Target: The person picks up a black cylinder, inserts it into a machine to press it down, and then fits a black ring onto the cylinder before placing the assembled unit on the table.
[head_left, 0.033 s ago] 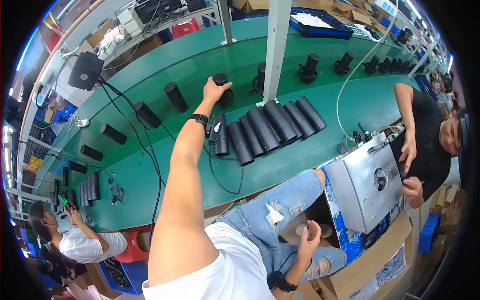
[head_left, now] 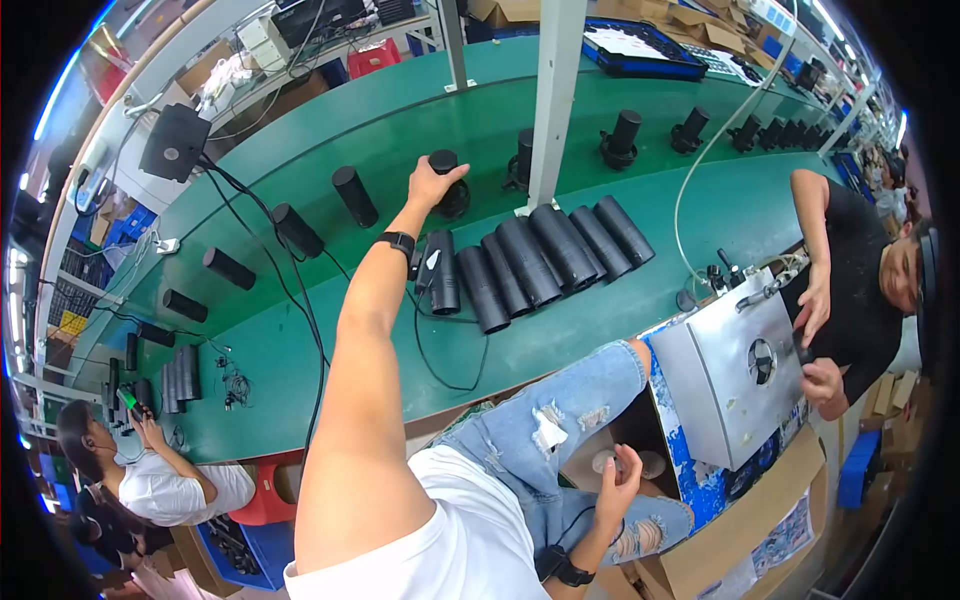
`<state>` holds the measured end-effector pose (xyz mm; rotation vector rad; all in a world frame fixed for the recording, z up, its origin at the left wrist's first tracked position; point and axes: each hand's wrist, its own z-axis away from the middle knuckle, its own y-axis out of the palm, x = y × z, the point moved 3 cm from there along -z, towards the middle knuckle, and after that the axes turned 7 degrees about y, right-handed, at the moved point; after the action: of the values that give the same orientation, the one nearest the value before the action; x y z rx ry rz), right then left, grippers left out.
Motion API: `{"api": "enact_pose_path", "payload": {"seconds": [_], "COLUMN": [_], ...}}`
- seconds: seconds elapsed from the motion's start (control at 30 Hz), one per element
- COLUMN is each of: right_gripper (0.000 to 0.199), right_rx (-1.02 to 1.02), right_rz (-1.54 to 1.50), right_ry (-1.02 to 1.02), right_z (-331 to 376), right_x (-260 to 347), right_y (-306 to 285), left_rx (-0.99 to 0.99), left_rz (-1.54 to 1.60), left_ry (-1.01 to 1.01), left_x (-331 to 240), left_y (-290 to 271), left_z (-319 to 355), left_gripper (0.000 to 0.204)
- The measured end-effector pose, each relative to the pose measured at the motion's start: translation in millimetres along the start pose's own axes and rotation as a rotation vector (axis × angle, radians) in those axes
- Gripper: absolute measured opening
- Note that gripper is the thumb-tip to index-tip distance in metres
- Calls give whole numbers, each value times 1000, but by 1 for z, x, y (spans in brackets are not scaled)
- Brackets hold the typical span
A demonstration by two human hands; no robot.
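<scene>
My left hand (head_left: 436, 183) reaches out over the green belt, its fingers wrapped round the upper part of a black cylinder (head_left: 452, 205) with a wider base. The cylinder stands upright on the belt. Below my left wrist, a black tube (head_left: 441, 272) with a small black-and-white item against it lies on the bench ledge. Beside it lie several more black tubes (head_left: 512, 262) in a row. My right hand (head_left: 620, 482) is over my lap, fingers loosely curled and apart, with nothing visible in it.
More black cylinders (head_left: 354, 196) stand or lie along the belt (head_left: 390, 150). A white post (head_left: 556, 100) rises beside the tubes; black cables (head_left: 300, 290) hang left. At right, a co-worker (head_left: 850, 270) handles a small dark part behind a metal box (head_left: 725, 375). Another person (head_left: 165, 485) sits left.
The co-worker's hands at the right have shifted slightly. My left hand stays on the black cylinder and my right hand stays over my lap; the whole view has moved a little.
</scene>
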<state>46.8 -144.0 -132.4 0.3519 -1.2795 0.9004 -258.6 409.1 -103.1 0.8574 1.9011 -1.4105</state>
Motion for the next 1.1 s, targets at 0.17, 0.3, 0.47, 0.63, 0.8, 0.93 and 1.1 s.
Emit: {"api": "enact_pose_path", "payload": {"seconds": [0.17, 0.3, 0.47, 0.63, 0.8, 0.93, 1.1], "right_gripper": [40, 39, 36, 32, 23, 23, 59], "right_rx": [35, 50, 49, 30, 14, 123, 470], "right_rz": [6, 31, 67, -5, -254, -346, -430], "right_ry": [44, 73, 57, 55, 27, -40, -150], "right_z": [1, 3, -3, -6, -10, -25, -29], "right_x": [-13, -30, -28, -20, 8, 63, 108], "right_y": [-5, -14, -1, 0, 0, 35, 87], "left_rx": [-21, -289, -173, -82, 173, 861, 1636], "left_rz": [115, -791, -586, -640, -97, 286, 486], "left_ry": [255, 424, 350, 312, 301, 514, 910], "left_x": [-7, -1, 72, 23, -79, -189, -269], "left_y": [-50, -111, -140, -146, -156, -107, -17], "left_z": [-26, -35, -15, 14, 42, 115, 221], "left_gripper": [68, 53, 52, 51, 35, 34, 40]}}
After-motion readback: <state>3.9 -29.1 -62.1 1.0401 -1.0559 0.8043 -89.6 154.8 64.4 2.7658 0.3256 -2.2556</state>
